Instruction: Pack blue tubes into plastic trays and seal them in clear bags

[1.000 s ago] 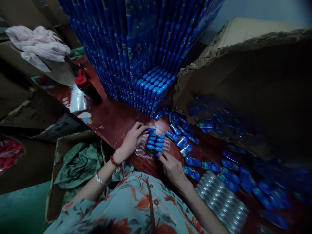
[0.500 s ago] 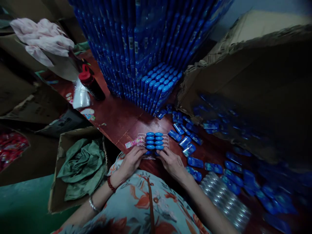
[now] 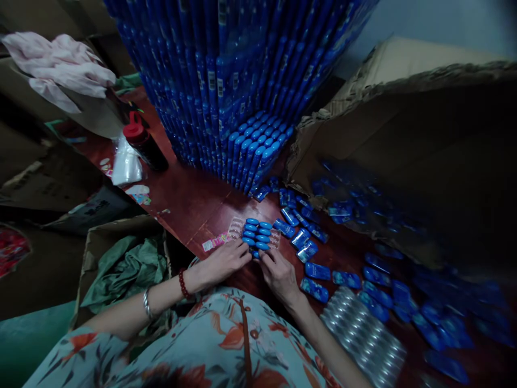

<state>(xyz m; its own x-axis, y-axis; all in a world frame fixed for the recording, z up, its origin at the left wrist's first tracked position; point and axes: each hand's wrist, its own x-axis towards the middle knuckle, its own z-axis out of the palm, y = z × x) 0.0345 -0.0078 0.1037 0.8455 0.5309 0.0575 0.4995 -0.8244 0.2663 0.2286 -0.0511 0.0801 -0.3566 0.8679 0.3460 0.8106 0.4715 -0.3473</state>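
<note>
In front of my body, small flat blue packs point(image 3: 250, 235) with rounded ends stand on edge in two rows. They sit in a clear ribbed plastic tray point(image 3: 235, 228) that shows at both sides. My left hand point(image 3: 230, 257) is closed at the near left of the rows, its fingertips against the packs. At the near right, the bent fingers of my right hand point(image 3: 279, 274) pinch a blue pack at the near end. The fingers partly hide the tray's near edge. Left of the tray lies a pink-and-white strip point(image 3: 216, 242).
A tall wall of stacked blue packs point(image 3: 194, 97) rises behind. Loose blue packs point(image 3: 307, 251) spread rightward beside a torn cardboard box point(image 3: 363, 124). Clear ribbed trays point(image 3: 359, 334) lie near right. A red-capped bottle point(image 3: 141, 143) stands left; a box with green cloth point(image 3: 129, 269) sits below.
My left hand has moved inward, closer to my right hand, and its forearm lies flatter across the view. The tray and its rows have turned slightly. The whole view has shifted a little.
</note>
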